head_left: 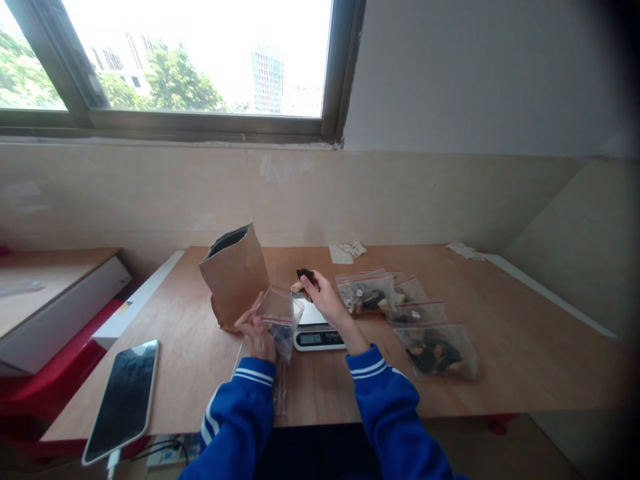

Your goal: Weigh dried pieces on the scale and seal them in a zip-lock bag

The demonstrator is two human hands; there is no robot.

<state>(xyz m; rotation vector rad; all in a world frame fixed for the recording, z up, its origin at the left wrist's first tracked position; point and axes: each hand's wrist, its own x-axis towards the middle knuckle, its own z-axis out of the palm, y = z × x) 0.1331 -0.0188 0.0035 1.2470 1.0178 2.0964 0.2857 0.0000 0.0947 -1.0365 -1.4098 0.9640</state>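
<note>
My left hand (257, 337) grips a clear zip bag (277, 323) with a red seal line; some dark pieces show inside it. Pinched in my right hand (323, 297) are dried pieces, one dark (304, 274) and one pale (297, 287), too small to name for sure. They are held just above and right of the bag's mouth. Under my right hand stands a white digital kitchen scale (320, 340) with a lit display; its digits are not clear. A brown paper bag (237, 280), open at the top, stands behind my left hand.
Several filled zip bags (367, 297) lie right of the scale, and another zip bag (437, 353) lies nearer. More flat bags (281, 393) lie under my left wrist. A tablet (125, 393) with a cable rests at the left edge. Crumpled tissue (354, 249) lies at the back.
</note>
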